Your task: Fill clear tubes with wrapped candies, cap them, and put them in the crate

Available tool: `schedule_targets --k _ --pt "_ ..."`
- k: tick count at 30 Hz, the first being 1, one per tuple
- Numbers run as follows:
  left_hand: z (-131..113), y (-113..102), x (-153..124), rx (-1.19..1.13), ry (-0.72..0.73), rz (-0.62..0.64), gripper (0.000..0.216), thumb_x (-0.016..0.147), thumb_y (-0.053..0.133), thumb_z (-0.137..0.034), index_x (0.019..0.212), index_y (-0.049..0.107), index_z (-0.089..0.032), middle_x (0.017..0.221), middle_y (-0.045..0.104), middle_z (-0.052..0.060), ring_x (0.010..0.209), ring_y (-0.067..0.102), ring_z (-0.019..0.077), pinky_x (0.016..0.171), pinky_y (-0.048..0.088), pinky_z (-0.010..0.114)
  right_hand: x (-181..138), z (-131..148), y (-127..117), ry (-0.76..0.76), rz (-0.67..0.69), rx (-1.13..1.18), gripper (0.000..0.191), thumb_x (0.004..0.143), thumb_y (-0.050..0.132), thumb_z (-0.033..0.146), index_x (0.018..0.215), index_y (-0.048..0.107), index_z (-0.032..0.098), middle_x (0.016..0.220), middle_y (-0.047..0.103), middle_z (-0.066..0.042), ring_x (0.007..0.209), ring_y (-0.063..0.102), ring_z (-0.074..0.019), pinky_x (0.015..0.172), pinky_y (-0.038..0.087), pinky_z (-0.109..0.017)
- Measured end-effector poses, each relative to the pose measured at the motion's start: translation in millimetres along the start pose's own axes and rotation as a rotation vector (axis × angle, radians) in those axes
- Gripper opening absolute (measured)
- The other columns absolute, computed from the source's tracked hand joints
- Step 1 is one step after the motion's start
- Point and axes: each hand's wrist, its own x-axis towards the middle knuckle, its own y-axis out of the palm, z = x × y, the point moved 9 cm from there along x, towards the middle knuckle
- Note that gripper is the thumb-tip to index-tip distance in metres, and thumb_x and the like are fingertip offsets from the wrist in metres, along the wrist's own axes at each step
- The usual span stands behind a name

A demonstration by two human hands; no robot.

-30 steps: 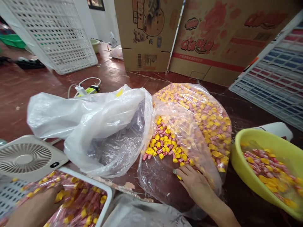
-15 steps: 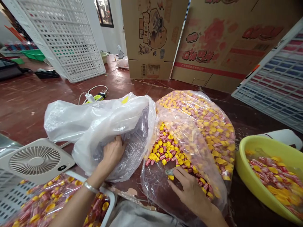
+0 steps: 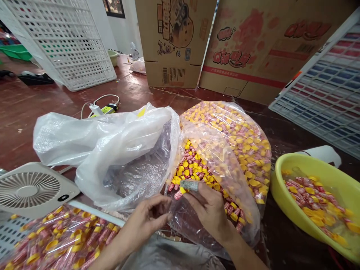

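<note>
My right hand pinches a small red-and-white patterned piece with a yellow cap, just over the mouth of a clear bag. Grey-green tape wraps one of its fingers. Loose pieces of the same kind lie heaped in that clear plastic bag. Facing the right hand, my left hand has its fingers curled toward the thumb; whatever they may hold is hidden. Behind it, a whitish plastic bag gapes, with clear crinkled plastic inside.
At right stands a yellow basin with capped pieces in it. Lower left are a white fan and a crate of wrapped capped pieces. Cardboard boxes, a white crate and a power strip lie beyond.
My left hand has come out of the whitish bag, moving toward the right hand. My right hand has risen leftward from the heap with a capped piece. The view has shifted slightly.
</note>
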Motion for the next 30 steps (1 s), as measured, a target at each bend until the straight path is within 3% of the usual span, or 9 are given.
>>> schedule_targets --k 3,5,8,13,17,21,23,26,30 --pt "-2 13 2 -0.222 -0.024 0.065 0.021 0.082 0.069 -0.038 0.083 0.065 -0.018 0.070 0.054 -0.003 0.068 0.047 0.0144 0.062 0.036 0.024 3 21 17 -0.117 0.192 -0.070 0.012 0.095 0.061 0.030 0.098 0.067 0.021 0.102 0.073 -0.007 0.101 0.069 -0.0209 0.091 0.056 -0.034" --pt "-1 19 6 -0.396 -0.033 0.093 0.027 0.079 0.073 -0.040 0.078 0.061 -0.017 0.070 0.053 -0.003 0.069 0.047 0.0140 0.063 0.036 0.024 -1 29 25 -0.215 0.257 -0.142 0.030 0.086 0.072 0.041 0.105 0.065 0.019 0.117 0.069 -0.011 0.115 0.062 -0.0265 0.100 0.052 -0.041" --pt "0 32 10 -0.615 -0.039 0.131 0.032 0.074 0.079 -0.041 0.077 0.059 -0.016 0.073 0.056 -0.001 0.071 0.050 0.0142 0.066 0.039 0.024 -9 34 31 -0.335 0.188 -0.283 0.058 0.076 0.079 0.042 0.123 0.055 0.017 0.127 0.063 -0.017 0.125 0.055 -0.0311 0.106 0.048 -0.049" --pt "-7 46 15 -0.732 -0.060 0.162 0.032 0.073 0.077 -0.041 0.090 0.062 -0.017 0.079 0.061 0.000 0.074 0.056 0.0160 0.071 0.046 0.028 -15 37 36 -0.381 0.096 -0.383 0.064 0.074 0.079 0.044 0.124 0.050 0.017 0.114 0.067 -0.014 0.116 0.061 -0.0324 0.106 0.045 -0.057" --pt "-8 3 36 -0.140 0.033 -0.022 0.014 0.080 0.060 -0.032 0.084 0.060 -0.019 0.068 0.054 -0.003 0.065 0.051 0.0151 0.061 0.042 0.026 -11 18 24 -0.269 0.217 -0.523 0.085 0.068 0.084 0.053 0.133 0.044 0.017 0.135 0.057 -0.019 0.133 0.049 -0.0356 0.106 0.046 -0.054" --pt "-5 -60 71 0.536 0.065 -0.331 0.013 0.084 0.049 -0.018 0.087 0.061 -0.020 0.081 0.062 0.004 0.074 0.057 0.0201 0.067 0.041 0.029 -25 -35 -35 -0.015 0.117 -0.876 0.036 0.083 0.071 0.028 0.116 0.057 0.021 0.111 0.070 -0.015 0.105 0.067 -0.0345 0.084 0.056 -0.051" --pt "3 -71 91 0.582 0.047 -0.350 0.013 0.081 0.052 -0.015 0.087 0.063 -0.019 0.088 0.065 0.007 0.078 0.060 0.0225 0.070 0.040 0.030 -47 -60 -60 0.069 0.106 -1.066 0.020 0.083 0.068 0.024 0.101 0.062 0.022 0.100 0.072 -0.015 0.090 0.070 -0.0356 0.070 0.057 -0.048" --pt "18 -74 112 0.626 -0.004 -0.359 0.008 0.080 0.054 -0.018 0.076 0.061 -0.019 0.074 0.065 0.008 0.068 0.060 0.0231 0.063 0.036 0.030 -86 -88 -82 0.210 0.125 -1.237 0.022 0.082 0.069 0.027 0.102 0.062 0.022 0.092 0.073 -0.014 0.067 0.071 -0.0316 0.048 0.051 -0.037" --pt "34 -79 122 0.618 -0.072 -0.412 0.024 0.089 0.044 -0.027 0.074 0.059 -0.017 0.065 0.061 0.005 0.061 0.056 0.0207 0.057 0.032 0.028 -107 -105 -80 0.414 0.256 -1.218 0.025 0.082 0.071 0.023 0.106 0.062 0.021 0.088 0.074 -0.011 0.066 0.073 -0.0269 0.049 0.048 -0.030"
